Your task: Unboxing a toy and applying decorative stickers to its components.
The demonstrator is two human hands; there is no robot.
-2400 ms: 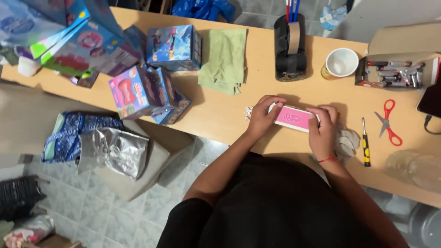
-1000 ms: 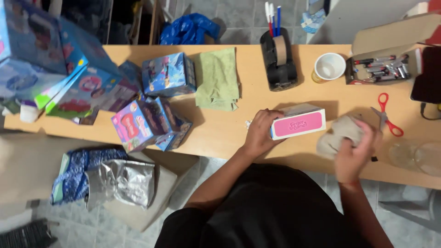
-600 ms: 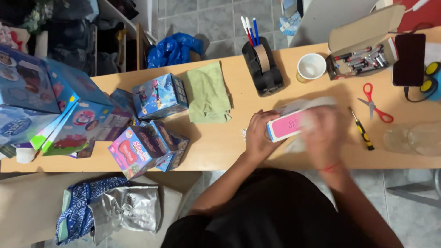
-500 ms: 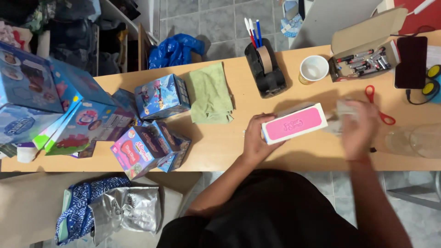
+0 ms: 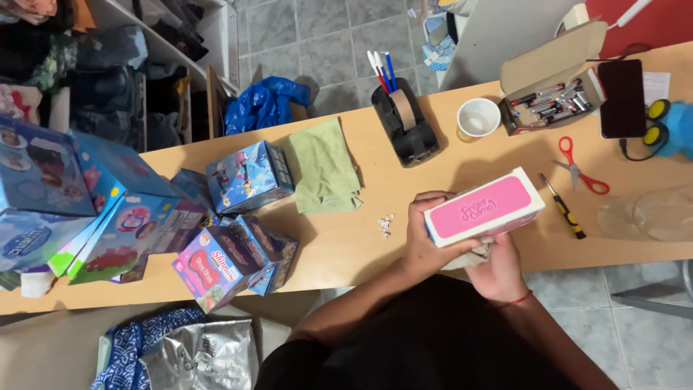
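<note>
My left hand (image 5: 426, 242) grips the left end of a pink and white box (image 5: 485, 208), held lifted over the front edge of the wooden table (image 5: 361, 238). Under the box, my right hand (image 5: 499, 269) presses up against its underside, with a bit of crumpled clear wrap (image 5: 473, 256) between the fingers. The box's pink face points up at me. Small scraps of foil (image 5: 387, 224) lie on the table just left of my left hand.
A green cloth (image 5: 323, 166), black tape dispenser with pens (image 5: 404, 123), white cup (image 5: 478, 118), open cardboard box of tools (image 5: 552, 90), red scissors (image 5: 577, 166), yellow-handled screwdriver (image 5: 564, 207) and clear plastic (image 5: 642, 213) lie on the table. Colourful toy boxes (image 5: 231, 260) are stacked at left.
My right hand came back from the clear wrap at the right and now sits under the box. The box has stayed in my left hand while my view shifted.
</note>
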